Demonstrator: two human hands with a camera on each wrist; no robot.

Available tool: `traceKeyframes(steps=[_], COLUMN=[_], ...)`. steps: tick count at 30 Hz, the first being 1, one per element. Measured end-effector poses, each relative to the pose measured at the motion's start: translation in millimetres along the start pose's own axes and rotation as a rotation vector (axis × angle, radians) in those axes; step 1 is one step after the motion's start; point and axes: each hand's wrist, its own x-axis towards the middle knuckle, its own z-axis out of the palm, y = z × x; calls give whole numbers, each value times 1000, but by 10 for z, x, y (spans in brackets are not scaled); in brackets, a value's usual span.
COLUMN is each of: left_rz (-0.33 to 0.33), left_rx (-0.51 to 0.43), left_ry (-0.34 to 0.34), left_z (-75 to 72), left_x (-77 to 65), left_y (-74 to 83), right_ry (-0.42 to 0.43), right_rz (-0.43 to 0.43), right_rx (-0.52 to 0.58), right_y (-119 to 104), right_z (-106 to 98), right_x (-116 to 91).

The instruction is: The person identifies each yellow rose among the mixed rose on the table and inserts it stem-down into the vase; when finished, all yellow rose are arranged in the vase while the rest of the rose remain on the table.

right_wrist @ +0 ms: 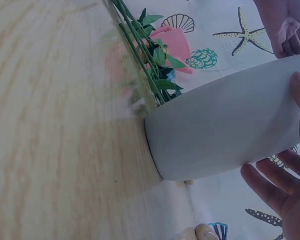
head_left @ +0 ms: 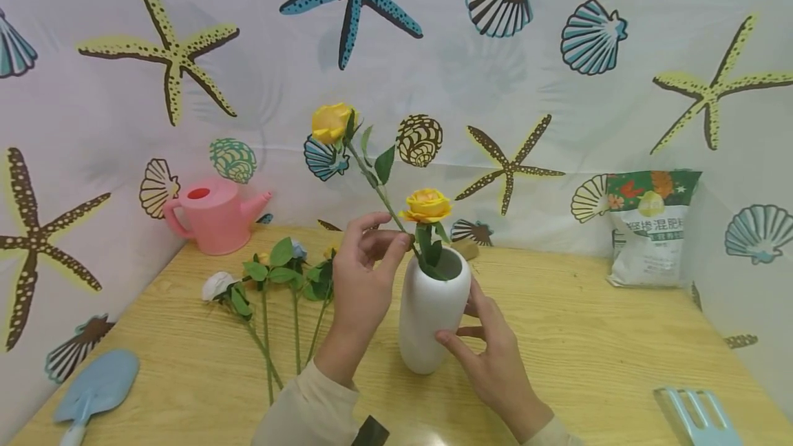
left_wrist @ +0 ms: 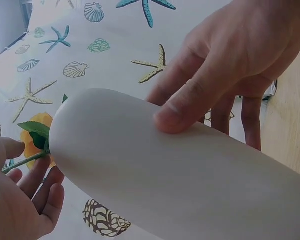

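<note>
A white vase (head_left: 434,322) stands upright on the wooden table with a yellow rose (head_left: 427,205) in its mouth. My left hand (head_left: 362,288) pinches the green stem of a second yellow rose (head_left: 331,122) between thumb and fingers, just left of the rim. That stem slants up to the left, its lower end at the vase opening; how deep it sits is hidden. With thumb and fingers spread on opposite sides, my right hand (head_left: 498,356) holds the vase by its right side. The right wrist view shows the vase (right_wrist: 225,125) base on the table.
Several artificial flowers, including a white rose (head_left: 218,285), lie left of the vase. Behind them is a pink watering can (head_left: 213,219). A blue trowel (head_left: 99,384) lies front left, a light-blue hand fork (head_left: 700,415) front right. A fertilizer bag (head_left: 650,239) leans back right against the patterned cloth.
</note>
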Motion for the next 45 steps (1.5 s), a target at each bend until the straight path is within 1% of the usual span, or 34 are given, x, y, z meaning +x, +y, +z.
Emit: traceKeyframes(steps=[2,4,7,11,16,19,21,24,28,30,33,34,36,38,40,45], left_rz=[-56,-87,-95,-88,-65,-50,-45,-37,-21,-30,-67,-85,-118,-131,-131,-80], left_rx=[-73,-121,-190,-258,-271,-241,-212,-122,44,118,206,227,249,251,236,151], left_ry=[6,25,65,117,122,110,86,36,-46,-107,-216,-242,-268,-257,-217,-117], left_z=[17,24,7,-27,-30,-34,-35,-40,-67,-89,-123,-131,-143,-150,-154,-158], left_x=[13,35,99,190,227,229,223,207,183,171,155,152,147,140,131,106], left_y=[-7,-6,19,54,69,83,96,118,107,93,95,99,111,127,141,156], right_ry=[0,2,1,-11,-13,-14,-15,-13,-13,-11,-8,-7,-5,-5,-6,-8], right_rz=[2,11,21,12,-14,-13,-8,-3,-4,-2,0,-2,-8,-17,-21,-20], right_rx=[-7,-13,-12,6,7,5,4,6,5,4,1,1,0,3,6,9], right_y=[3,7,10,13,25,24,23,29,43,48,45,46,45,43,39,28], right_z=[-12,-22,-31,-31,-31,-24,-26,-25,-19,-19,-26,-28,-29,-27,-26,-22], right_x=[-1,-3,1,4,0,3,4,3,-4,-7,-10,-10,-7,-5,-4,2])
